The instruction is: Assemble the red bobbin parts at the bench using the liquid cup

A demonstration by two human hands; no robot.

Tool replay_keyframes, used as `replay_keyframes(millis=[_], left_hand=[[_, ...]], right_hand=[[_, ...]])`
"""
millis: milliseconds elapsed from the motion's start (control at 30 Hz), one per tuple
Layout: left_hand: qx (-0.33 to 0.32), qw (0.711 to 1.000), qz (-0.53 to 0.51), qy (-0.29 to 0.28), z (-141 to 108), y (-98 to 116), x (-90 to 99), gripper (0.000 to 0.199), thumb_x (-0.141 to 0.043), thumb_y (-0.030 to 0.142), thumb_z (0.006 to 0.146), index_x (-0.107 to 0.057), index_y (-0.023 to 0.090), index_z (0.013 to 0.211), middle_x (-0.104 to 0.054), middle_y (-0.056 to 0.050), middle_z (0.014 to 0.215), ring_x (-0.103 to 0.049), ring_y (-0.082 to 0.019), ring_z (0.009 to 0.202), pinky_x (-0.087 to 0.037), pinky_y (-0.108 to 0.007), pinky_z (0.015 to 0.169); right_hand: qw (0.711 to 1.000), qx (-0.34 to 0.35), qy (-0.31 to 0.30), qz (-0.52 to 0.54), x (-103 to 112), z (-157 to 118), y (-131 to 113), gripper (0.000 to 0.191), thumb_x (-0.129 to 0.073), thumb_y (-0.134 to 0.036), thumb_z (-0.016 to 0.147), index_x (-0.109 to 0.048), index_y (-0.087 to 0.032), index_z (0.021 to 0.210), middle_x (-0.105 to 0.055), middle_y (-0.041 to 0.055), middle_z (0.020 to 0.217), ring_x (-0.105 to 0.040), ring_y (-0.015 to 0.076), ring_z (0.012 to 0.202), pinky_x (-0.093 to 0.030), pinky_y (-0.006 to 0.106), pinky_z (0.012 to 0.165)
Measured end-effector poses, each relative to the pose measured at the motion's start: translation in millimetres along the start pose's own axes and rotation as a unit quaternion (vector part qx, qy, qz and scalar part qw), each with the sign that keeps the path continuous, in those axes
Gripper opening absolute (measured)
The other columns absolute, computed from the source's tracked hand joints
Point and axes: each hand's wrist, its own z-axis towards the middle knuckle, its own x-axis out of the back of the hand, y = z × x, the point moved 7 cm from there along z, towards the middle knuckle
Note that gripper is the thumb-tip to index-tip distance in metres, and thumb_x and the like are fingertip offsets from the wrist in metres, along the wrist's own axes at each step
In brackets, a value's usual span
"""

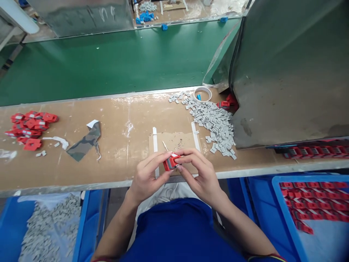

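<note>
Between both hands, over the front of the worktable, is a small red plastic part (169,163) with a grey band. My left hand (148,174) pinches it from the left with thumb and fingers. From the right, the thumb and fingers of my right hand (198,171) close on the same part. A thin pale stick (165,145) shows just beyond the fingertips; whether it touches the part I cannot tell. Under the hands lies a cardboard sheet (174,140) held by white tape strips. To the right spreads a heap of small flat grey pieces (214,120).
Red parts (32,125) are piled at the left, near a camouflage cloth scrap (85,142). A tape roll (202,94) lies by the grey heap. Blue bins hold grey pieces (51,225) and rows of red parts (316,200). Beyond runs a green belt (122,62); a metal panel (289,80) stands right.
</note>
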Motion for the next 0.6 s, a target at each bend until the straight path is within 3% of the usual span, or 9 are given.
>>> replay_keyframes(millis=[133, 400, 500, 600], left_hand=[[-0.020, 1.000, 0.009, -0.011, -1, 6, 3.3, 0.042, -0.069, 0.014, 0.092, -0.064, 0.020, 0.134, -0.075, -0.013, 0.123, -0.072, -0.023, 0.116, -0.061, -0.036, 0.099], [-0.045, 0.996, 0.069, -0.035, -10, 14, 0.5, 0.036, -0.064, 0.011, 0.094, -0.065, 0.019, 0.128, -0.076, -0.012, 0.118, -0.074, -0.021, 0.110, -0.061, -0.028, 0.095], [-0.065, 0.992, 0.093, -0.051, -11, 15, -0.3, 0.035, -0.064, 0.014, 0.094, -0.065, 0.022, 0.128, -0.076, -0.009, 0.114, -0.076, -0.020, 0.102, -0.062, -0.026, 0.092], [-0.110, 0.987, 0.102, -0.066, -4, 15, -8.4, 0.037, -0.066, 0.021, 0.094, -0.065, 0.024, 0.130, -0.076, -0.008, 0.113, -0.077, -0.020, 0.096, -0.063, -0.027, 0.090]], right_hand=[[0.999, 0.021, -0.044, -0.021, -5, 0, -2, 0.013, -0.058, -0.011, 0.098, -0.061, -0.022, 0.104, -0.066, 0.0099, 0.115, -0.069, 0.0211, 0.108, -0.060, 0.037, 0.086], [0.998, 0.031, -0.045, -0.010, -11, -8, 2, 0.014, -0.053, -0.009, 0.099, -0.057, -0.022, 0.093, -0.061, 0.0056, 0.096, -0.065, 0.0170, 0.089, -0.056, 0.029, 0.078], [0.995, 0.033, -0.080, -0.046, -6, -13, -7, 0.009, -0.051, -0.015, 0.101, -0.056, -0.021, 0.095, -0.065, 0.0091, 0.101, -0.066, 0.0190, 0.096, -0.057, 0.031, 0.083], [0.995, 0.035, -0.050, -0.077, 14, -20, -17, 0.005, -0.051, -0.020, 0.101, -0.053, -0.021, 0.097, -0.067, 0.0128, 0.109, -0.067, 0.0204, 0.105, -0.057, 0.033, 0.092]])
